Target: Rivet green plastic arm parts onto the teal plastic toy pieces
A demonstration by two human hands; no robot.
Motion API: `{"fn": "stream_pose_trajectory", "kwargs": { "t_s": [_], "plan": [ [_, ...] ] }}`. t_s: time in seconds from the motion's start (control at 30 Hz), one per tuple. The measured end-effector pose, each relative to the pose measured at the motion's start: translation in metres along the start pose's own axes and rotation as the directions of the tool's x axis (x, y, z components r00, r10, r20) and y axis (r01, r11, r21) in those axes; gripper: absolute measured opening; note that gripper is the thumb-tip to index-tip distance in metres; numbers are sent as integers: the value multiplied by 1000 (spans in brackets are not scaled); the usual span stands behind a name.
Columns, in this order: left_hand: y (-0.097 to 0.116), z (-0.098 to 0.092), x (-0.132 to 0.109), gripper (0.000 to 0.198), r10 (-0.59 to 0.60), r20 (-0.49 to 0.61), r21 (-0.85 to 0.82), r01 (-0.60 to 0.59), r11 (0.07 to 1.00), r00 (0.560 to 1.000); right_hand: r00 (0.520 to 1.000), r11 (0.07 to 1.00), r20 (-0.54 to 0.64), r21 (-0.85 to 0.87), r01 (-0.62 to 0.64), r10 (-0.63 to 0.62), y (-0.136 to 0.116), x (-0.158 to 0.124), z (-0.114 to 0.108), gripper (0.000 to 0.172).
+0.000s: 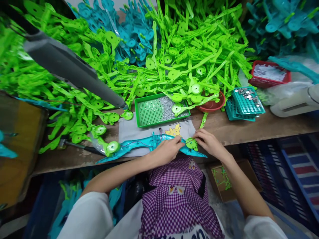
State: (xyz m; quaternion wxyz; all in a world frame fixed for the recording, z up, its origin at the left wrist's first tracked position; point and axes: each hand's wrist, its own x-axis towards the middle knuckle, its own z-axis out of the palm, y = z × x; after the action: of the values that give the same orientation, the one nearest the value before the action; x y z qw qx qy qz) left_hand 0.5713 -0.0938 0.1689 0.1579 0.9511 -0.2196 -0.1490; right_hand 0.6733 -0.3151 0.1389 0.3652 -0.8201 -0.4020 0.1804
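A shiny blue bow-shaped plastic piece (pixel 136 143) lies lengthwise along the front edge of the bench, with thin wires on it. A green plastic arm with a round end (pixel 191 143) sits over its right part; another green round-ended arm (pixel 112 147) is at its left part. My left hand (pixel 168 148) rests over the right half of the blue piece, fingers pinched together; what they hold is hidden. My right hand (pixel 208 142) is closed, its fingertips gripping the right green arm by its round end.
Behind the hands stands a green tray (pixel 147 124) of small metal screws. Heaps of green arms (pixel 199 63) and blue pieces (pixel 134 39) fill the back. A grey powered tool (pixel 67 66) hangs at left. Teal trays (pixel 249 101), a red bowl (pixel 211 105) and a red basket (pixel 270 72) stand right.
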Motion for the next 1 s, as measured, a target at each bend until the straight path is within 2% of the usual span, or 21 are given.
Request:
{"fn": "stream_pose_trajectory", "kwargs": {
  "t_s": [0.17, 0.27, 0.37, 0.43, 0.57, 0.73, 0.87, 1.0],
  "plan": [
    [1, -5, 6, 39, -24, 39, 49, 22, 999, 999, 1000, 997, -10, -71, 9, -10, -1, -2, 0, 18],
    [0, -9, 11, 36, -3, 55, 86, -2, 996, 999, 990, 970, -140, -242, -23, -12, -11, -11, 9, 24],
    [-2, -16, 16, 31, 27, 98, 95, -36, 995, 995, 968, 937, -226, -348, 24, -108, -29, -19, 26, 29],
    [-5, -23, 18, 28, 34, 135, 86, -46, 995, 990, 964, 927, -212, -367, 75, -162, -39, -22, 38, 28],
    [-17, -34, 19, 29, 88, 184, -37, -82, 996, 979, 968, 888, -206, -459, 31, -141, -44, -20, 51, 28],
    [-36, -39, 21, 26, 169, 133, -201, -141, 969, 977, 975, 835, -138, -546, 73, -176, -39, -19, 51, 30],
    [-46, -41, 25, 24, 225, 103, -209, -200, 957, 969, 982, 815, -84, -572, 93, -171, -40, -21, 50, 32],
    [-54, -45, 31, 28, 286, 135, -208, -255, 944, 949, 987, 817, -50, -568, 99, -154, -41, -20, 48, 33]
  ]
}}
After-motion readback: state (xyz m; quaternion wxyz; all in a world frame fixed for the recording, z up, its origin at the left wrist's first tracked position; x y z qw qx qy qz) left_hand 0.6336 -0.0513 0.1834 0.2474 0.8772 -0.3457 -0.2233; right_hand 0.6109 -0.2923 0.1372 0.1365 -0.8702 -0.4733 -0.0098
